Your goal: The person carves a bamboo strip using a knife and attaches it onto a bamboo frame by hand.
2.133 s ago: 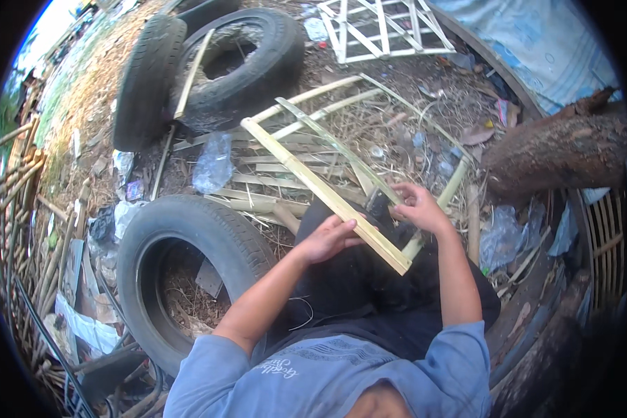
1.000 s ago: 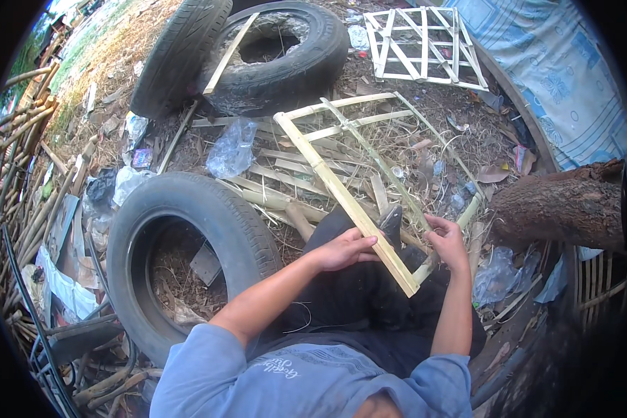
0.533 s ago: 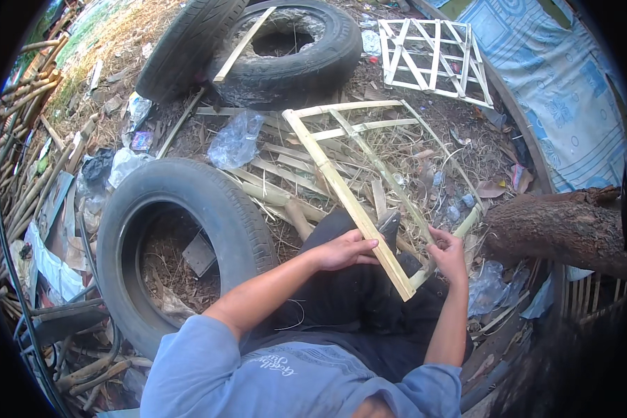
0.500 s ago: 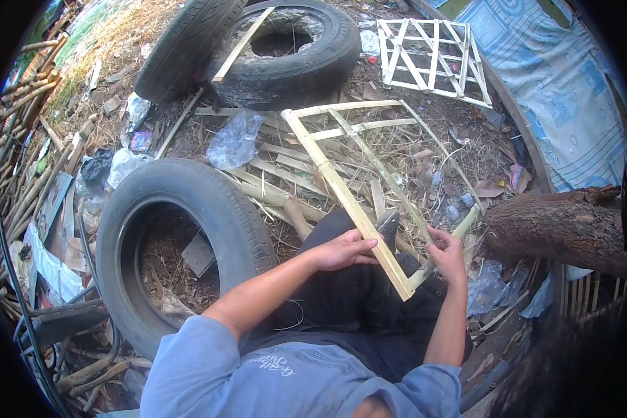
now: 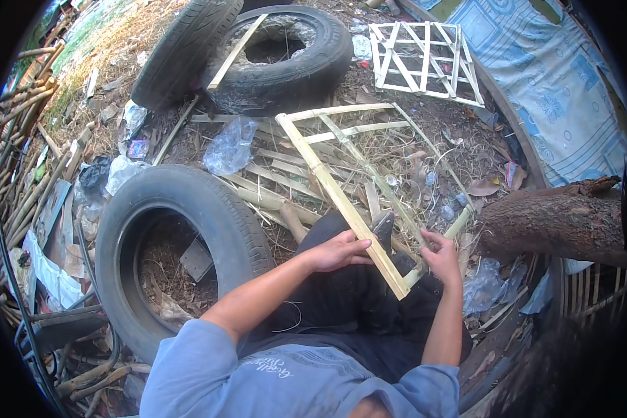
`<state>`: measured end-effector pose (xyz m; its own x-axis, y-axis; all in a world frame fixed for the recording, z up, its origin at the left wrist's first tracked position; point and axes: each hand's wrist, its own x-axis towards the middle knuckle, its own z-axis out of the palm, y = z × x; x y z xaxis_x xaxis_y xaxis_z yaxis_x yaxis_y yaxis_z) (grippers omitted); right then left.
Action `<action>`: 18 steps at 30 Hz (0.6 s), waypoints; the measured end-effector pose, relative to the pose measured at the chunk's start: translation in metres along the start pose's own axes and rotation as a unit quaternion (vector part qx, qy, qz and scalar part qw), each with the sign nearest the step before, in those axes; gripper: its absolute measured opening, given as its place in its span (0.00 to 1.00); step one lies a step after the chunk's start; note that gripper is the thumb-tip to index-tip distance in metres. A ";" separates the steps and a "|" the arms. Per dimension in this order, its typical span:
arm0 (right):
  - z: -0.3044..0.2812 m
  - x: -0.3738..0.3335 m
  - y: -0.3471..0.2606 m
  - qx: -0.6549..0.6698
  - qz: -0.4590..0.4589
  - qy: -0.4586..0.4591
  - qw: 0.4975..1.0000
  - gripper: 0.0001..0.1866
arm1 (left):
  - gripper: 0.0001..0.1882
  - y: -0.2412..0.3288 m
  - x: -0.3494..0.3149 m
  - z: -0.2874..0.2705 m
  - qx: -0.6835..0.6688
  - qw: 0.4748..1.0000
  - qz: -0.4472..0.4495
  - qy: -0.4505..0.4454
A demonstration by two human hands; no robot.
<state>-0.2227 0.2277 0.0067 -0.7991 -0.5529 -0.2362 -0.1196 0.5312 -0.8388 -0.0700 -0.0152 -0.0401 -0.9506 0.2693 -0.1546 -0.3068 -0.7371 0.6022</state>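
A bamboo frame (image 5: pixel 329 187), made of pale split strips, stands tilted over my lap, its far end reaching over the ground litter. My left hand (image 5: pixel 338 252) is closed around the broad left bar, thumb on top and fingers underneath. My right hand (image 5: pixel 441 254) pinches the lower part of the thin inner bamboo strip (image 5: pixel 380 177), close to the frame's near crosspiece (image 5: pixel 458 221). That strip runs lengthwise inside the frame, passing the inner crosspiece at the far end. The fingertips of my left hand are partly hidden behind the bar.
A tyre (image 5: pixel 247 244) lies to my left. Beyond it are a soil-filled tyre (image 5: pixel 313 73) with a strip across it and a leaning tyre (image 5: pixel 174 59). A latticed bamboo frame (image 5: pixel 425 63) lies far right. A log (image 5: pixel 550 221) juts in from the right. Loose bamboo strips (image 5: pixel 285 177) litter the ground.
The view has shifted slightly. Both hands keep nearly the same places on the bamboo frame, and the fingers of my right hand have moved a little on the strip.
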 end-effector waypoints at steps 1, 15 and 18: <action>0.001 -0.001 -0.001 0.032 0.000 0.002 0.999 0.22 | 0.22 0.000 0.001 0.000 0.002 1.000 -0.001 -0.005; 0.006 -0.002 0.004 -0.068 -0.055 0.025 0.996 0.26 | 0.21 0.001 0.001 -0.002 0.016 1.000 -0.005 -0.008; 0.009 -0.007 -0.002 -0.090 -0.052 0.034 0.994 0.25 | 0.21 -0.002 0.001 -0.003 0.014 1.000 -0.008 0.001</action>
<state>-0.2114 0.2244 0.0053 -0.8146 -0.5687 -0.1140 -0.3014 0.5831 -0.7544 -0.0703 -0.0155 -0.0432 -0.9457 0.2795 -0.1661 -0.3205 -0.7155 0.6208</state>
